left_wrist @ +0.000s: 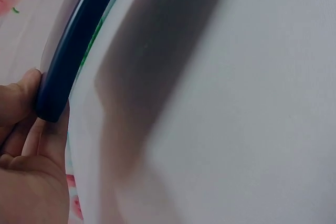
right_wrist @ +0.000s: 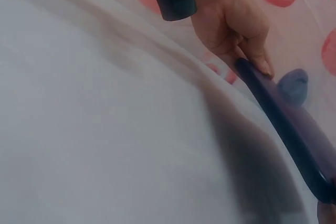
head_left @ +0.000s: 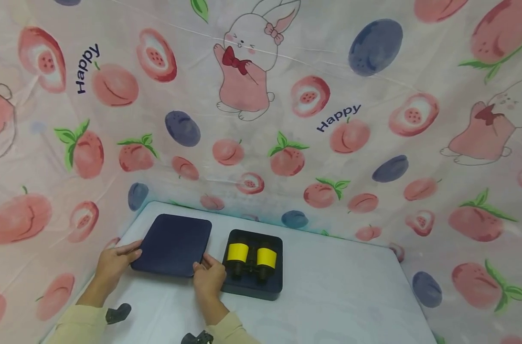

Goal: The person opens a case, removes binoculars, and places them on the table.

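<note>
Two hands [head_left: 113, 263] [head_left: 210, 277] — one lid [head_left: 174, 246], one box [head_left: 252, 291], one binoculars [head_left: 265, 258].

We see a white table [head_left: 338, 296] at lower centre, printed cloth [head_left: 192, 93] behind filling top and sides. On it we log a pink rabbit [head_left: 245, 88] upper centre, "Happy" lettering [head_left: 85, 68] upper left, dark blue fruit [head_left: 375, 47] upper right.

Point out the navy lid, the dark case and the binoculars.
Navy lid [head_left: 172, 246], head view: middle of its flat face.
Dark case [head_left: 250, 291], head view: its front wall.
Binoculars [head_left: 266, 258], head view: yellow band on the right barrel.
</note>
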The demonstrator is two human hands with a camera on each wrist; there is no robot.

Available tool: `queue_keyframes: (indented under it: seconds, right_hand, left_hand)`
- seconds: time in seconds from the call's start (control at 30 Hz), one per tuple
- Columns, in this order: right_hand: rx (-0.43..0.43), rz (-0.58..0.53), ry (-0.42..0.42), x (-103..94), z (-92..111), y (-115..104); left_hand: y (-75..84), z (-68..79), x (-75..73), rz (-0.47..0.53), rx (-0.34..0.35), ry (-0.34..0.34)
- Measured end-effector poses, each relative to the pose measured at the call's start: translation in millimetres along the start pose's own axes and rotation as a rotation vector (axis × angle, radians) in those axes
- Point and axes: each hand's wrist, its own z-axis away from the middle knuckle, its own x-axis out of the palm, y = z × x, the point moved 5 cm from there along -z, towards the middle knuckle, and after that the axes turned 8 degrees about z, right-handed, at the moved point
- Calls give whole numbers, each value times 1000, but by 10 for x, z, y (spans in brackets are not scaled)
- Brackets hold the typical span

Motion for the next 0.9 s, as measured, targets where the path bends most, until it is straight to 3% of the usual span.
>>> queue_keyframes:
  seconds: [0.23,0.47,0.7,0.9]
  right_hand:
    - [-30,16,-5,54,7,95]
    - [-86,67,-1,88,20,176]
    - [-92,87,-26,142,20,237]
    - [-91,135,-55,178,16,247]
  left_hand:
    - [-157,-32,-26,-22,24,-12]
    - [-256,-15,-31,-28,58,34]
    - [-326,-19,-12,-191,13,73]
    - [-322,-11,23,-263,66,131]
